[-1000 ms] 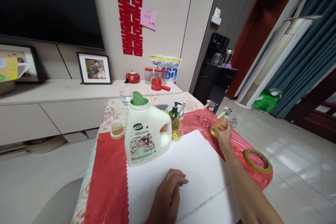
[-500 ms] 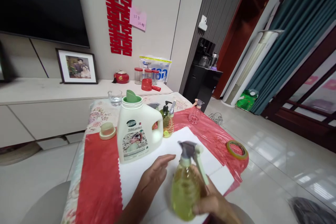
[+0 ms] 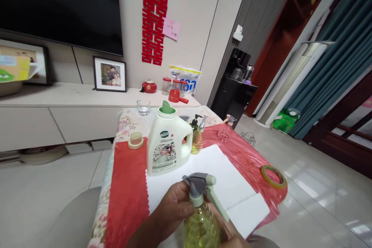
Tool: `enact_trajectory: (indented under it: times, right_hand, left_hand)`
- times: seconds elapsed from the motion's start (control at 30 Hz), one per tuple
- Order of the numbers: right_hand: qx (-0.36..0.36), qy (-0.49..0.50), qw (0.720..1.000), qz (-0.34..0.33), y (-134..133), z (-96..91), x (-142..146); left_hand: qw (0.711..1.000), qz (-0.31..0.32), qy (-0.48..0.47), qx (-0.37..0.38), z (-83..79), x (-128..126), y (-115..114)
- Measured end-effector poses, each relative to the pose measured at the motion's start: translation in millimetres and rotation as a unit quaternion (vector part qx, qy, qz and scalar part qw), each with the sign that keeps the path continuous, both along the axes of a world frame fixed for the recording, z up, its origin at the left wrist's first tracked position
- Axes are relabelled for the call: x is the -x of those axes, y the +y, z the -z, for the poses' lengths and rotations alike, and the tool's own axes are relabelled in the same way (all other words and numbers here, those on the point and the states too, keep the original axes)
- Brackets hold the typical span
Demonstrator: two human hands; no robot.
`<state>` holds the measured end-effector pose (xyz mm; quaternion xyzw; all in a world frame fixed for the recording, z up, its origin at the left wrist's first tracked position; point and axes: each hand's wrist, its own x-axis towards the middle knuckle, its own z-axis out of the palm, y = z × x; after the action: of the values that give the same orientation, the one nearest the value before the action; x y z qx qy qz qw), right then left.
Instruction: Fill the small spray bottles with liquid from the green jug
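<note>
A yellow-green spray bottle (image 3: 201,228) with a grey trigger head (image 3: 199,183) stands upright close to me, over the white sheet (image 3: 221,176). My left hand (image 3: 174,207) wraps its fingers around the bottle's neck, just under the head. My right hand (image 3: 229,238) grips the bottle's lower right side and is mostly cut off by the frame's bottom edge. Behind stands a white detergent jug (image 3: 167,145) with a green funnel (image 3: 166,107) in its mouth.
On the red cloth (image 3: 128,186) lie a loose cap (image 3: 136,140), small pump bottles (image 3: 197,135), a pink spray bottle (image 3: 226,131) and a tape roll (image 3: 273,176). A glass (image 3: 143,107) stands at the back. A sideboard with a framed photo (image 3: 110,74) runs along the wall.
My right hand lifted the spray bottle from the table's far right and brought it close to me. My left hand rose from the white sheet and closed on the bottle's neck.
</note>
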<state>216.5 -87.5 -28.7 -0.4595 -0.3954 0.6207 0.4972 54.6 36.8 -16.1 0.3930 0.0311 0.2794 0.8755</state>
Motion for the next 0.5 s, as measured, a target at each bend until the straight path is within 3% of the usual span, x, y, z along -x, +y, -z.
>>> enact_trajectory:
  times: [0.13, 0.2, 0.37, 0.5]
  right_hand:
    - [-0.090, -0.040, 0.995, -0.019, 15.4, 17.6, -10.3]
    - [-0.091, -0.060, 0.994, -0.012, 18.8, 20.1, -12.6]
    - [-0.057, -0.049, 0.997, 0.022, 17.3, 1.7, -3.6]
    - [-0.042, -0.020, 0.999, 0.017, 15.3, -10.1, 1.4]
  left_hand:
    - [0.998, -0.046, -0.037, -0.024, -3.1, -5.2, -1.9]
    - [0.997, -0.060, -0.043, -0.022, -4.2, -7.6, -3.2]
    - [0.999, -0.026, -0.039, 0.019, -5.0, -8.4, -4.7]
    - [0.997, -0.036, -0.031, 0.054, -4.8, -8.0, -3.7]
